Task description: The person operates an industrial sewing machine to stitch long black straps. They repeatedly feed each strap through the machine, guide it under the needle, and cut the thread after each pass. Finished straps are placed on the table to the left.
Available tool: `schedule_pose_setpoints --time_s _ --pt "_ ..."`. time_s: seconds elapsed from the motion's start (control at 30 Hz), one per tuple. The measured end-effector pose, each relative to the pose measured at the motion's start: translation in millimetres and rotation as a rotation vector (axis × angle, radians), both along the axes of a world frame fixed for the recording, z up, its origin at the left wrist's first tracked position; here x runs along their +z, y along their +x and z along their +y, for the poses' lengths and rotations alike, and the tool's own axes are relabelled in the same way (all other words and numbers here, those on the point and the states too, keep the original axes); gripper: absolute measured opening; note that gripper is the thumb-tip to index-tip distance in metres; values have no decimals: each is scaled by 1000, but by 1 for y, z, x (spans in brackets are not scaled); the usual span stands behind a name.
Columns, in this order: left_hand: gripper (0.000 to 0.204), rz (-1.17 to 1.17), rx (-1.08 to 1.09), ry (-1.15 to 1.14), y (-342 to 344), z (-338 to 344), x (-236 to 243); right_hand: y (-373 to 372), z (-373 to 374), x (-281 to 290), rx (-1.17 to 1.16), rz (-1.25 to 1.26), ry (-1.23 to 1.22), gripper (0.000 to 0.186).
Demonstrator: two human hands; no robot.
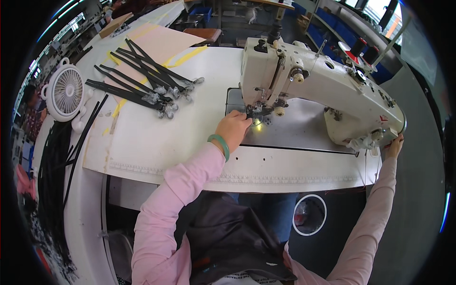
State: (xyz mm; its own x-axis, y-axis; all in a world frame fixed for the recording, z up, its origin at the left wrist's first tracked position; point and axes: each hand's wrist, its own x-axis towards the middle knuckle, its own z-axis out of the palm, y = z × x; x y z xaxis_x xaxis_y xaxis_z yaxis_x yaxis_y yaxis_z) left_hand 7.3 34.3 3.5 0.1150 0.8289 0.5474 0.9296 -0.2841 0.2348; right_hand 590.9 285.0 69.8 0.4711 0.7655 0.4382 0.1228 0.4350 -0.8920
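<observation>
A white industrial sewing machine (332,78) stands on the worktable in front of me. My left hand (233,129), with a green bangle at the wrist, is closed in a pinch right beside the needle and presser foot (257,110). Something small and dark shows at its fingertips, too hidden to name. At the machine's right end my right hand (394,145) grips the handwheel (403,124), its fingers partly out of sight behind the wheel. A small lamp lights the metal bed plate (304,128) under the needle.
Several black straps (142,71) with clear-wrapped ends lie on the table's left, partly over pinkish sheeting (159,42). A white fan (66,92) and a hanging bundle of black strips (53,171) are farther left. Thread spools (358,47) stand behind the machine. Below is a white-rimmed bin (309,232).
</observation>
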Motion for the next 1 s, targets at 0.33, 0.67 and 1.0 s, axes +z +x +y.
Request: schedule_pose_setpoints --time_s 0.33,0.67,1.0 --pt "22 37 7 38 0 -2 0 6 20 59 -194 -379 -251 44" --pt "23 55 15 31 -1 -1 -1 -2 2 2 -66 -127 -88 41" --pt "18 57 34 37 -6 -3 -1 -13 10 23 -82 -189 -248 45"
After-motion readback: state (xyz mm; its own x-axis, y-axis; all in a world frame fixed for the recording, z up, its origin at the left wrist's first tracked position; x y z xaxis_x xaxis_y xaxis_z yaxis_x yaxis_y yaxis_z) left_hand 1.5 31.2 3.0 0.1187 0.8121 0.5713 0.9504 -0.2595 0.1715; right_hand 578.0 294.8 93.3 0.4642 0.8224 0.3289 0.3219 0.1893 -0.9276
